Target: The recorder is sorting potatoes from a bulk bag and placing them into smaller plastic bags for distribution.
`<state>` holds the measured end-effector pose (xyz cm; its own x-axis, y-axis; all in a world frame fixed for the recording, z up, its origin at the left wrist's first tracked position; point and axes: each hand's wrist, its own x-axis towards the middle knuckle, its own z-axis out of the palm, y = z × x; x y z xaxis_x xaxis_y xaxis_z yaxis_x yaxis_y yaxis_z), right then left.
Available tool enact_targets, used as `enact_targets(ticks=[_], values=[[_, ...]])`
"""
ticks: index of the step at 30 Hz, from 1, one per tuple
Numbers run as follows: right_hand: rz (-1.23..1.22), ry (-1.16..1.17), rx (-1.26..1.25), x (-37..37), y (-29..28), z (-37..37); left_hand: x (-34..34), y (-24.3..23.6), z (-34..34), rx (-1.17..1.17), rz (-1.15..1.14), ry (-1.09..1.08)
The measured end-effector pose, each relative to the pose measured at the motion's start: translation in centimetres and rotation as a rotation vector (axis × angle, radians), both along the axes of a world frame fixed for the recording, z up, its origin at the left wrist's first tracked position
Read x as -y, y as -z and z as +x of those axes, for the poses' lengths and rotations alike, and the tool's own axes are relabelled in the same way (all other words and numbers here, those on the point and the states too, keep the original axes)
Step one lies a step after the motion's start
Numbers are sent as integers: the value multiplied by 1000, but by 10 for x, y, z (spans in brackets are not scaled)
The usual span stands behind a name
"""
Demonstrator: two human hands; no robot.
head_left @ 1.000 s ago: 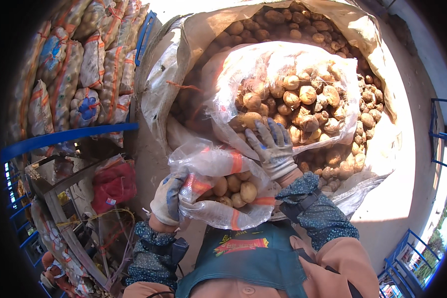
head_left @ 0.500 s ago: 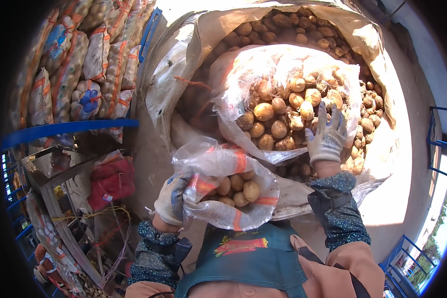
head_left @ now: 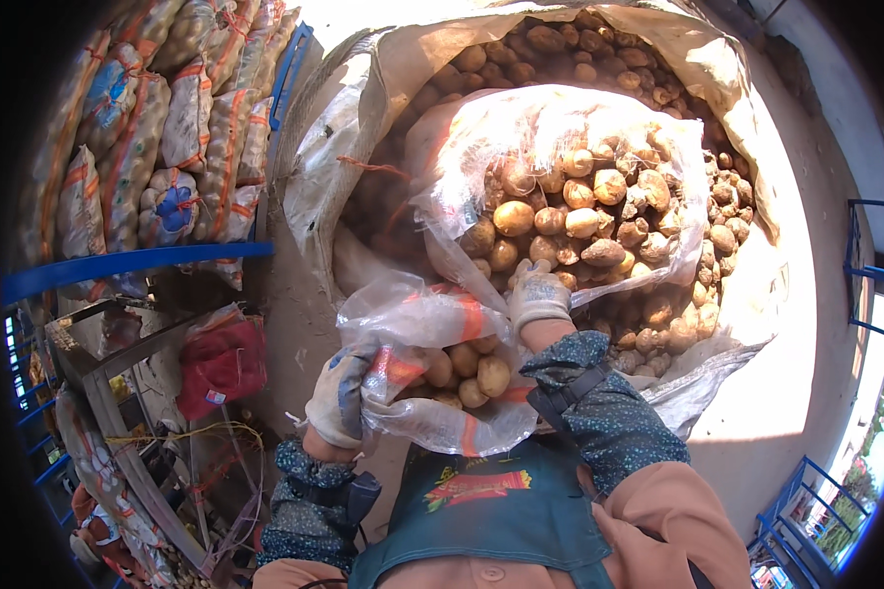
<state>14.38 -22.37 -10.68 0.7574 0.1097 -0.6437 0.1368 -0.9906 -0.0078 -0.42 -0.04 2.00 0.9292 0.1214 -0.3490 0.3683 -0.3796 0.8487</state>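
Translucent, my small bag (head_left: pixel 447 429) is holding few potatoes (head_left: pixel 493 376); my left hand (head_left: pixel 339 398) is pinching its rim, my right hand (head_left: pixel 540 296) resting curled, grip unclear, where the larger bag (head_left: pixel 521 113) is holding many.

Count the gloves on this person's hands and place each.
2: the left glove, gripping the small bag's rim; the right glove, by the potatoes in the bigger bag. No glove is wholly hidden, but some right fingers are.
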Motion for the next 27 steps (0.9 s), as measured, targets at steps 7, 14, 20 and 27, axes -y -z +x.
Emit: enact_targets(ticks=[7, 14, 20, 27], values=[[185, -75, 60, 24, -13, -9, 2, -4, 6, -147, -472, -217], [1035, 646, 93, 67, -63, -66, 3, 7, 4, -197, -582, -427], [1129, 739, 32, 49, -19, -33, 4, 18, 0, -215, -673, -488], [523, 784, -417, 6, 81, 9, 6, 13, -6, -195, -421, -381]])
